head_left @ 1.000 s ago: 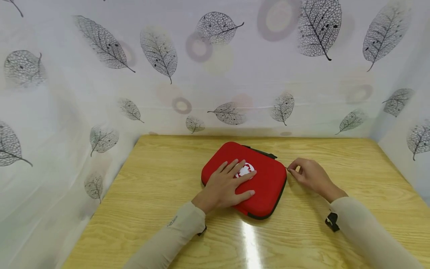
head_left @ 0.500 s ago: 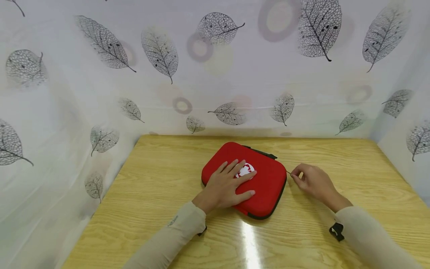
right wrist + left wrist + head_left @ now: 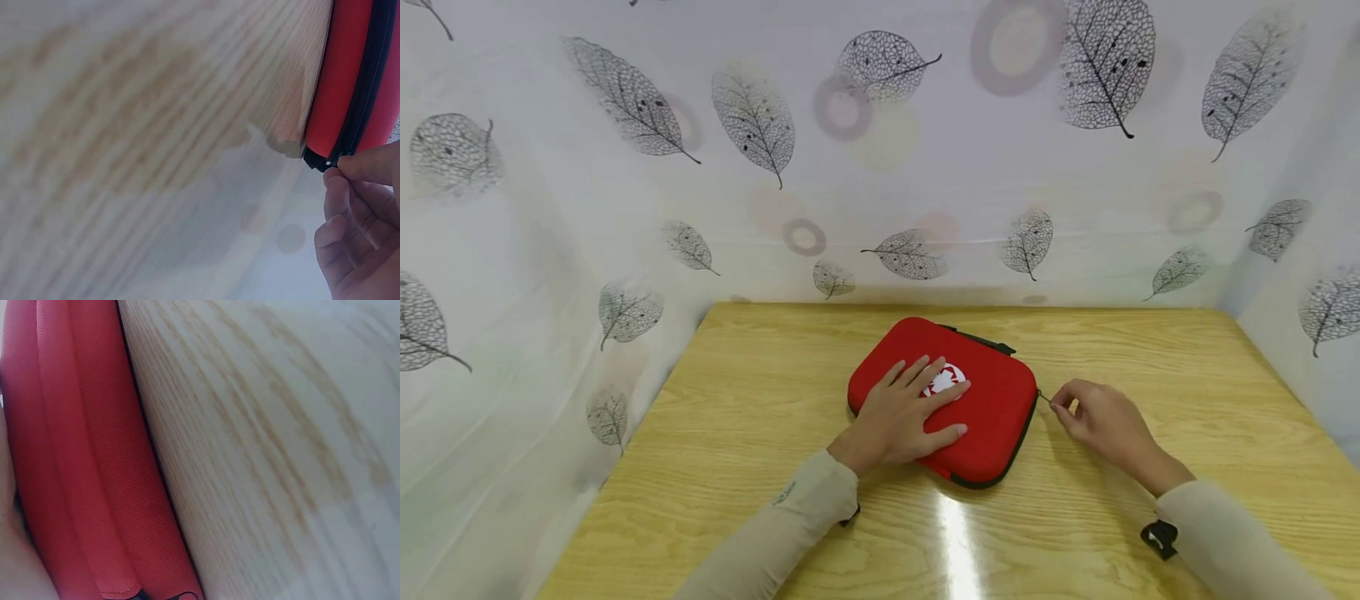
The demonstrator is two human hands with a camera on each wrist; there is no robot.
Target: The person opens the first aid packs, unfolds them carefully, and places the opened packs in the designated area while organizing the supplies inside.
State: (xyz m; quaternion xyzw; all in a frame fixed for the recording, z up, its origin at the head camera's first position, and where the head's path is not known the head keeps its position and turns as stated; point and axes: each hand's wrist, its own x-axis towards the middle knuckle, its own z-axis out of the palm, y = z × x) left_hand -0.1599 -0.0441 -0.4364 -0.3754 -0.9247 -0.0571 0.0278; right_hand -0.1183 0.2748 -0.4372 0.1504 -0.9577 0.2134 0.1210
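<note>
A red zip-up case (image 3: 992,425) with a white round emblem (image 3: 943,380) lies at an angle on the wooden table. My left hand (image 3: 895,417) rests flat on its lid, fingers spread, partly covering the emblem. At the case's right side, my right hand (image 3: 1105,423) pinches a thin zipper pull (image 3: 1044,397) between thumb and index finger. The right wrist view shows the black zipper (image 3: 374,69) running along the red side to the fingertips. In the left wrist view the red side wall (image 3: 119,456) fills the left, with part of the left hand (image 3: 22,562) at the edge.
A black carry handle (image 3: 981,339) sticks out from the case's far side. Bare wood of the table (image 3: 760,392) extends around the case. A pale leaf-patterned sheet (image 3: 887,183) hangs behind the table and along both sides.
My right hand has moved a little nearer along the case's right side, pulling the zipper pull with it. The left hand and the case stay in place.
</note>
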